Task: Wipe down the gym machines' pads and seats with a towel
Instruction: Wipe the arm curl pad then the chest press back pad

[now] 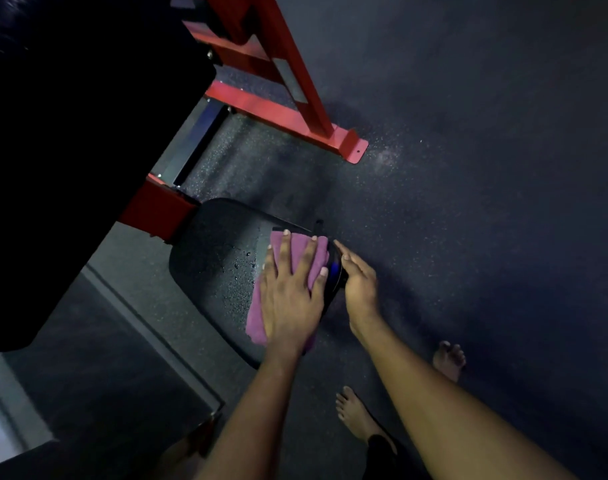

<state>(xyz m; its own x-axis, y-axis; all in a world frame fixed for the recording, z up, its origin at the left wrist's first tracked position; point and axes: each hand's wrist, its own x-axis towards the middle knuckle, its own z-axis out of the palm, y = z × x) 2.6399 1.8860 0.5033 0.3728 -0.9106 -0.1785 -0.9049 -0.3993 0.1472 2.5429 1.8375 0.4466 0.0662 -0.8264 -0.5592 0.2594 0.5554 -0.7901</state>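
A black padded seat (219,258) of a red-framed gym machine sits in the middle of the view, speckled with wet droplets. A purple towel (256,320) lies on the seat's right half. My left hand (292,296) presses flat on the towel with its fingers spread. My right hand (359,282) rests against the seat's right edge with its fingers straight. A blue glint shows on the dark edge beside it.
A big black back pad (88,133) fills the upper left. The red steel frame (282,64) runs from the top down to a foot plate (354,147) on the dark speckled rubber floor. My bare feet (356,415) stand below the seat.
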